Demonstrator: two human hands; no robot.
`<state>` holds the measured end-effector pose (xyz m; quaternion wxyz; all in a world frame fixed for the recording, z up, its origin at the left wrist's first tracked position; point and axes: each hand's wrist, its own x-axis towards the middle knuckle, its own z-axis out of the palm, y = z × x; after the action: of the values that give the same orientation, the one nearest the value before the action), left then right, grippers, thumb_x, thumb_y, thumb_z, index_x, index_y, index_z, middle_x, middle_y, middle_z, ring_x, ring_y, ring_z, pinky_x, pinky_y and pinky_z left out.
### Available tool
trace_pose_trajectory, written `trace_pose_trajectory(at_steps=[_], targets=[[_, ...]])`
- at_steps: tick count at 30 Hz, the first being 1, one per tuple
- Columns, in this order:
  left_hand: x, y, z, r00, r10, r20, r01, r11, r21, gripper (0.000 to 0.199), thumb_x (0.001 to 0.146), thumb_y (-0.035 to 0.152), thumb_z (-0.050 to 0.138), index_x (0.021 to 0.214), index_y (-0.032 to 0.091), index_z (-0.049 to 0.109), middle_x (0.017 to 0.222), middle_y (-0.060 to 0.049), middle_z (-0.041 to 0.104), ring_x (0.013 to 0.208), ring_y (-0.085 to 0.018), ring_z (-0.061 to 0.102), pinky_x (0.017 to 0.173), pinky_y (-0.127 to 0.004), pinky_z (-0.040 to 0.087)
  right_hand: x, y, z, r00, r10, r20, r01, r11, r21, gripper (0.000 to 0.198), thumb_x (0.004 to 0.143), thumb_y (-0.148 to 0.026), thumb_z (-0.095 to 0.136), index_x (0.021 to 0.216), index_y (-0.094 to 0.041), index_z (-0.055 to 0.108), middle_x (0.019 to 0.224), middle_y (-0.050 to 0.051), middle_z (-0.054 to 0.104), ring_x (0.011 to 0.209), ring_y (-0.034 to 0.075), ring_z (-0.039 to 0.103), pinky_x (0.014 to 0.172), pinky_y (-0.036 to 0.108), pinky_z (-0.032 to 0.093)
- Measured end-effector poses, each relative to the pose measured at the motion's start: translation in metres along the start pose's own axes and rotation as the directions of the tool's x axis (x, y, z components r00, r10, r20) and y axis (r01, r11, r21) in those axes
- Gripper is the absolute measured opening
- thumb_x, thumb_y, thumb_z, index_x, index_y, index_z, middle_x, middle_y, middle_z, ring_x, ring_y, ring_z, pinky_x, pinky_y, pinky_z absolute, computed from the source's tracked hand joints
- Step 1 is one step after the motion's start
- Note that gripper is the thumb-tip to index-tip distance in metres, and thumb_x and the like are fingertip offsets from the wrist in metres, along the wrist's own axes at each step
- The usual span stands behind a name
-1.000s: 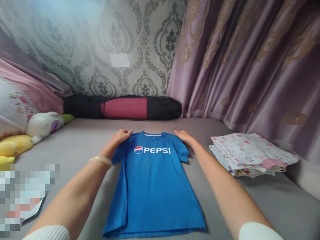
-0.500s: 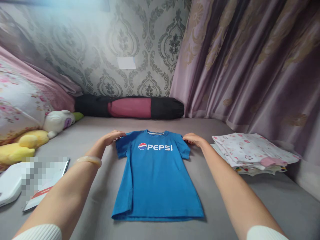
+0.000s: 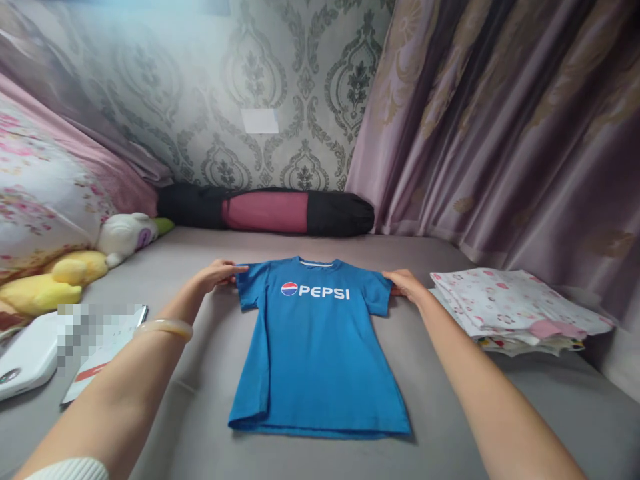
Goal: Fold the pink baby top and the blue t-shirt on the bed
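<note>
A blue T-shirt (image 3: 320, 360) with a white PEPSI print lies front side up on the grey sheet, its collar pointing away from me. My left hand (image 3: 220, 275) pinches the edge of the sleeve on the left. On the other side, my right hand (image 3: 404, 283) grips the end of the opposite sleeve between thumb and fingers. Both sleeves are drawn outward. Along the shirt's left side the fabric is folded over a little, down to the hem.
Folded patterned cloths (image 3: 515, 303) are stacked at the right. A long black and pink bag (image 3: 265, 212) lies along the wall. To the left are plush toys (image 3: 127, 233), a white device (image 3: 30, 353) and a partly blurred flat item (image 3: 95, 363). A curtain (image 3: 450, 133) hangs at right.
My right hand has shifted outward and the sleeve in it is now straighter and spread wider. The left sleeve is also flatter. The camera view has turned slightly left.
</note>
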<state>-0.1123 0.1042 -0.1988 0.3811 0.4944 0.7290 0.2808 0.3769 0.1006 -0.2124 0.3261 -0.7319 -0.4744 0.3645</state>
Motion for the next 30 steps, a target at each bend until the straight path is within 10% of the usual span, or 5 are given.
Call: trace_pose_trajectory(at_steps=[7,13,21,30], targets=[[-0.005,0.0,0.024,0.973,-0.055,-0.223,0.065,0.997,0.041,0.019,0.069,0.035,0.061,0.07,0.017,0.056,0.056,-0.003,0.055,0.059,-0.02,0.059,0.052,-0.028,0.045,-0.011,-0.001,0.018,0.985,0.019,-0.17,-0.04,0.991,-0.125,0.011,0.081,-0.02,0.055,0.078,-0.014,0.064,0.065,0.007,0.066,0.071,0.021,0.067,0.06,0.025,0.051],[-0.011,0.006,0.055,0.913,0.028,-0.407,0.044,0.985,0.165,0.028,0.086,0.028,0.042,0.105,0.016,0.059,0.102,-0.018,0.066,0.1,-0.032,0.061,0.074,-0.038,0.046,-0.024,-0.007,0.039,0.942,-0.068,-0.328,-0.048,0.941,-0.334,0.033,0.093,-0.03,0.04,0.11,-0.014,0.063,0.101,0.018,0.067,0.104,0.029,0.062,0.081,0.034,0.047],[-0.018,-0.015,0.051,0.925,0.246,-0.291,0.0,0.765,0.644,0.046,0.096,0.035,0.02,0.124,0.02,0.053,0.103,-0.019,0.068,0.091,-0.032,0.065,0.069,-0.036,0.043,-0.031,0.003,0.043,0.937,-0.195,-0.291,-0.072,0.707,-0.704,0.04,0.1,-0.027,0.025,0.119,-0.011,0.056,0.101,0.021,0.067,0.1,0.03,0.065,0.086,0.042,0.045],[-0.016,-0.022,0.05,0.912,0.239,-0.333,0.054,0.736,0.675,0.051,0.096,0.041,0.019,0.115,0.017,0.059,0.104,-0.021,0.068,0.093,-0.036,0.065,0.07,-0.039,0.045,-0.033,0.008,0.039,0.895,-0.139,-0.423,-0.168,0.775,-0.609,0.032,0.096,-0.027,0.036,0.112,-0.013,0.06,0.103,0.019,0.067,0.099,0.029,0.066,0.084,0.04,0.048]])
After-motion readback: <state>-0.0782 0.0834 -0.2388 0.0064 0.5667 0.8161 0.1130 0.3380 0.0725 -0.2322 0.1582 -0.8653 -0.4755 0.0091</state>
